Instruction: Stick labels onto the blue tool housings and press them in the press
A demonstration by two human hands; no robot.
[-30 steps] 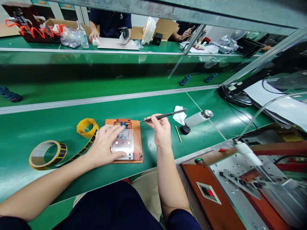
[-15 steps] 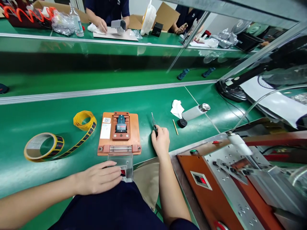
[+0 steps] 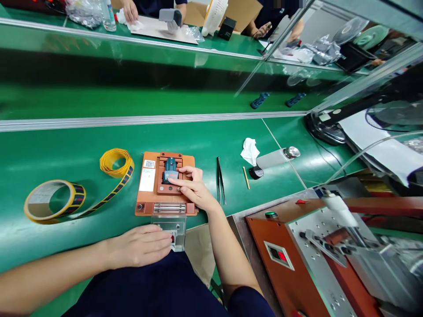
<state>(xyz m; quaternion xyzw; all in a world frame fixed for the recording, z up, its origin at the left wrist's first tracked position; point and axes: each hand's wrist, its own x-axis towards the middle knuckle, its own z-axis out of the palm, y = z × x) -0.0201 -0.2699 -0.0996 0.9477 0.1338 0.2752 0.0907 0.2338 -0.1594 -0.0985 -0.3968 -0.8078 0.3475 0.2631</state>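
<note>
Blue casing (image 3: 171,165) sits in the recess of a brown block (image 3: 165,191) on the orange board (image 3: 189,162), its long axis running away from the person, narrow end far, broad paler end near. From where I stand, it lies just to the left of the right hand (image 3: 194,189), whose fingers point left, across that axis. This hand is loosely open, not wrapped round anything: the index finger reaches over to the broad end, and other fingers stand by the casing's right side. They seem to touch it, though at this angle I can't tell whether they press or merely rest.

The left hand (image 3: 142,246) is the farther one, close to the body, lying flat with fingers together over the clear cover (image 3: 180,224), which is folded out past the near edge of the board.

Just right of the board, a pair of tweezers (image 3: 218,180) lies on the green table (image 3: 185,136), roughly in line with the casing's long axis and in neither hand. Well to the left, a strip of dark labels (image 3: 112,193) runs between a tape roll (image 3: 78,198) and a yellow coil (image 3: 109,169)
</note>
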